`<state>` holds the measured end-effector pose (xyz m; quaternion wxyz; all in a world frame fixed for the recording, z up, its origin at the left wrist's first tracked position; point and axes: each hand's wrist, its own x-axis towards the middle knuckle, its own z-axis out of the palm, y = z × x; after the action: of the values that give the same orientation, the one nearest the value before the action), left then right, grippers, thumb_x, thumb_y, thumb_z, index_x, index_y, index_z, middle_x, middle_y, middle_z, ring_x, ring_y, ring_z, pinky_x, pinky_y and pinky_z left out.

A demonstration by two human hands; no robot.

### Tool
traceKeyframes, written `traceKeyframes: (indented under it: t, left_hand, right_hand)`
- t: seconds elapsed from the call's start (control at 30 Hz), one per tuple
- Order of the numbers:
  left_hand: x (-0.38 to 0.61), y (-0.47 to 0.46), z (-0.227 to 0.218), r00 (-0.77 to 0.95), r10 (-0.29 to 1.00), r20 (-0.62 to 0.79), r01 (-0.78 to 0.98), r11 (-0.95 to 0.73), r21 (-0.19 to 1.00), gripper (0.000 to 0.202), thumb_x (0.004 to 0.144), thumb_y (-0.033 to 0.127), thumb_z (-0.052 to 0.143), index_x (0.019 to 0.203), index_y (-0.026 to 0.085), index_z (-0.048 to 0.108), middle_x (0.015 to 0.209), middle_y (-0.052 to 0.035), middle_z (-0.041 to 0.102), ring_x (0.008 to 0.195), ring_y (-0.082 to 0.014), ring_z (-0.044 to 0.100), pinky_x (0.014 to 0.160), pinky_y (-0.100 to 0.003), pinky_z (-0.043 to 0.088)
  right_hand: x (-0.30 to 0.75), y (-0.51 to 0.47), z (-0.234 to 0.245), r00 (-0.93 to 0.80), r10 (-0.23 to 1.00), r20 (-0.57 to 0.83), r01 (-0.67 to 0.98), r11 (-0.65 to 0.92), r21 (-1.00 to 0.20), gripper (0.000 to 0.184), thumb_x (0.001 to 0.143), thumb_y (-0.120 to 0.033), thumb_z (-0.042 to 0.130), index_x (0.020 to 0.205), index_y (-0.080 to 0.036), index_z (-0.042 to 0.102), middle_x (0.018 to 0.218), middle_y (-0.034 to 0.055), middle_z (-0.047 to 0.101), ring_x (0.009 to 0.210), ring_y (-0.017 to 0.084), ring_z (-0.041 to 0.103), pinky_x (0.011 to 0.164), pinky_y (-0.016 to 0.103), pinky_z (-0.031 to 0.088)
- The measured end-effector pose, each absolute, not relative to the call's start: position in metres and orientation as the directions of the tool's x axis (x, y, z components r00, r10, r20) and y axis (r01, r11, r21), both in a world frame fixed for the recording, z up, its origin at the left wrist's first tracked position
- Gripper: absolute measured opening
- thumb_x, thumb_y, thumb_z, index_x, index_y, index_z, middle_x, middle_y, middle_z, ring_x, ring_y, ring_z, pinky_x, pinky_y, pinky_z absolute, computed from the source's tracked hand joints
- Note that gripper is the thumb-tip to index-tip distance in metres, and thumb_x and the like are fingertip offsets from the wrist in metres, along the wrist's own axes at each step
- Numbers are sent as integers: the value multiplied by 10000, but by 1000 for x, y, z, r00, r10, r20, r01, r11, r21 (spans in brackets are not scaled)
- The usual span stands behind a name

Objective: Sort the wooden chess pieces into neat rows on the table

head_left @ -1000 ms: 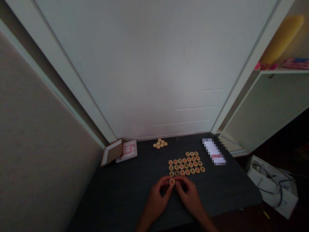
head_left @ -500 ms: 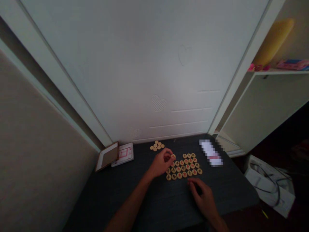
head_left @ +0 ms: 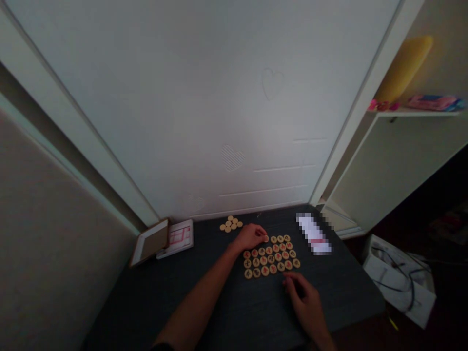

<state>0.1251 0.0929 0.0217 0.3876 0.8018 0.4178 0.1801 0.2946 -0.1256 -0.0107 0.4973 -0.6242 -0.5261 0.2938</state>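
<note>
Several round wooden game pieces with red and black marks lie in rows [head_left: 270, 257] on a dark table [head_left: 204, 302]. My left hand [head_left: 252, 236] reaches to the far left end of the top row, fingers curled, pressing one wooden piece [head_left: 266, 239] into place. My right hand [head_left: 305, 297] rests on the table just in front of the rows, fingers loosely bent and holding nothing. A small heap of blank-side pieces [head_left: 230, 224] lies farther back, left of my left hand.
A brown-framed box lid [head_left: 149, 241] and a white sheet with red print [head_left: 177, 238] lie at the back left. A blurred white object [head_left: 313, 234] sits at the back right. White panels stand behind, a shelf unit [head_left: 398, 161] at right, a bag with cables [head_left: 400, 278] below.
Both hands held one piece near the table's front. My left hand carried it up to the top row's left end; my right hand let go and settled on the table.
</note>
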Motion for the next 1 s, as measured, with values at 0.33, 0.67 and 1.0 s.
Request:
traceKeyframes:
  t: [0.33, 0.67, 1.0]
  left_hand:
    - [128, 93, 16, 584, 811, -27, 596, -407, 692, 189, 803, 311, 689, 937, 214, 780, 837, -28, 793, 778, -194, 728, 667, -242, 523]
    - [130, 92, 17, 605, 795, -41, 628, -445, 638, 233, 873, 334, 598, 1023, 254, 758, 923, -8, 789, 833, -181, 729, 691, -233, 532]
    - [140, 86, 24, 664, 748, -5, 592, -522, 613, 280, 885, 404, 625, 1107, 288, 749, 933, -15, 760, 847, -194, 703, 741, -249, 509]
  right_hand:
    - [295, -126, -11, 263, 956, 131, 369, 26, -929, 364, 936, -524, 561, 1025, -213, 729, 934, 76, 763, 846, 243, 722, 756, 298, 565]
    - [295, -126, -9, 272, 945, 181, 384, 66, -921, 326, 932, -485, 578, 1021, -215, 739, 903, 62, 768, 818, 225, 729, 748, 274, 568]
    - [296, -126, -13, 265, 950, 164, 391, 50, -919, 325, 937, -482, 567, 1026, -218, 734, 906, 62, 768, 821, 228, 731, 748, 281, 570]
